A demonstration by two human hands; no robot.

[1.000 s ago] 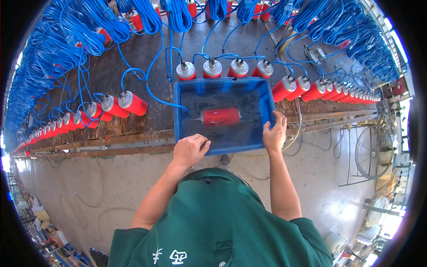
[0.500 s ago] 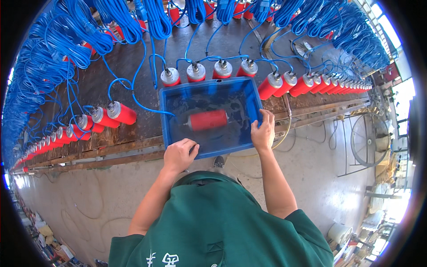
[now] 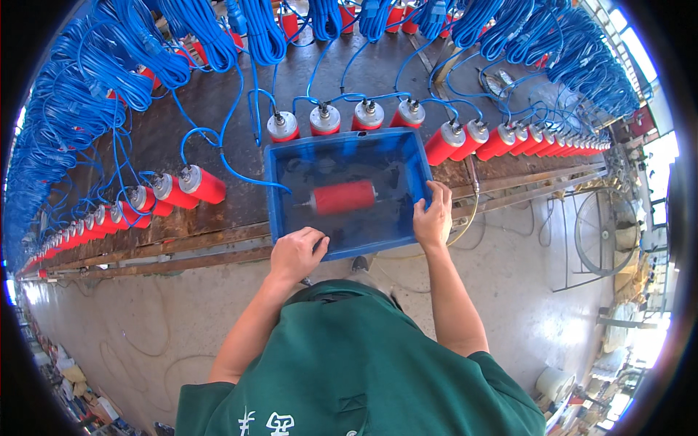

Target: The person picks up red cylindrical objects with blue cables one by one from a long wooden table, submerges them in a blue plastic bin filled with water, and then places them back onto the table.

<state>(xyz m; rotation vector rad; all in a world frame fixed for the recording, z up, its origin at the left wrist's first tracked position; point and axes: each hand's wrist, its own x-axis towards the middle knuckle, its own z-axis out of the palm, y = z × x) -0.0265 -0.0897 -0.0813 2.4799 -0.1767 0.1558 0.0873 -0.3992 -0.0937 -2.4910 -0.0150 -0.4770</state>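
Note:
A blue plastic tub [image 3: 347, 251] holding water stands at the bench's near edge. Under the water a red cylinder with metal ends [image 3: 344, 197] lies on its side, with a blue cable [image 3: 247, 176] running over the tub's left rim towards it. My left hand [image 3: 297, 256] is closed at the near left corner of the tub, fingers curled over the rim. On the right rim, my right hand [image 3: 434, 218] grips the tub, thumb inside and fingers on the edge. Neither hand touches the cylinder.
Upright red cylinders with silver tops [image 3: 325, 120] stand behind the tub. More red cylinders line the bench's left edge [image 3: 201, 184] and right edge [image 3: 498, 140]. Bundles of blue cable [image 3: 262, 33] hang along the back. A thin yellow hose [image 3: 472, 212] hangs off the bench at right.
The view has shifted slightly, and the ripples on the water look different. Both hands keep their places on the tub, and the cylinder still lies inside it.

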